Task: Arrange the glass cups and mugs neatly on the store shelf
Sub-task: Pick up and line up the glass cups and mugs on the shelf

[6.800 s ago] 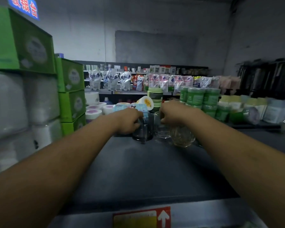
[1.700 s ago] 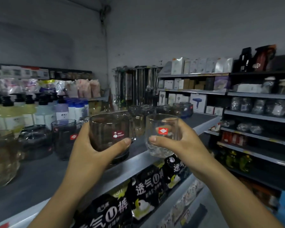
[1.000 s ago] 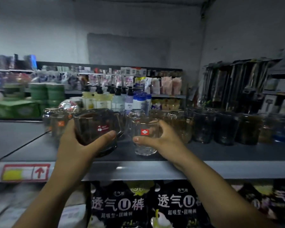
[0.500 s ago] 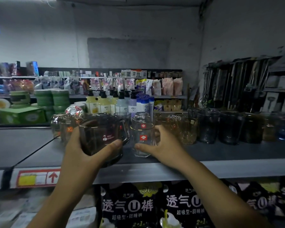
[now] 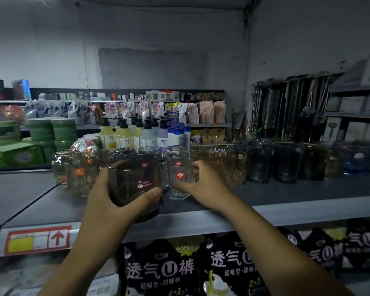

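My left hand (image 5: 107, 201) grips a dark smoked-glass mug (image 5: 135, 180) with a red cherry logo, held just above the front of the grey shelf (image 5: 286, 195). My right hand (image 5: 203, 184) wraps a small clear glass cup (image 5: 179, 178) with a red diamond sticker; its base rests on the shelf beside the mug. Behind them stands a row of glassware: clear mugs (image 5: 77, 171) at the left, amber textured glasses (image 5: 229, 165) in the middle, dark tumblers (image 5: 286, 161) at the right.
Pump bottles (image 5: 137, 135) and green tubs (image 5: 51, 131) stand on a shelf behind the glassware. A price-tag strip (image 5: 36, 240) runs along the shelf's front edge. Black packaged goods (image 5: 162, 268) hang below. Boxed items (image 5: 355, 107) fill shelves at the far right.
Both hands have pushed forward toward the shelf. The clear cup has come down onto the shelf surface, and the dark mug has moved closer to the row of glasses.
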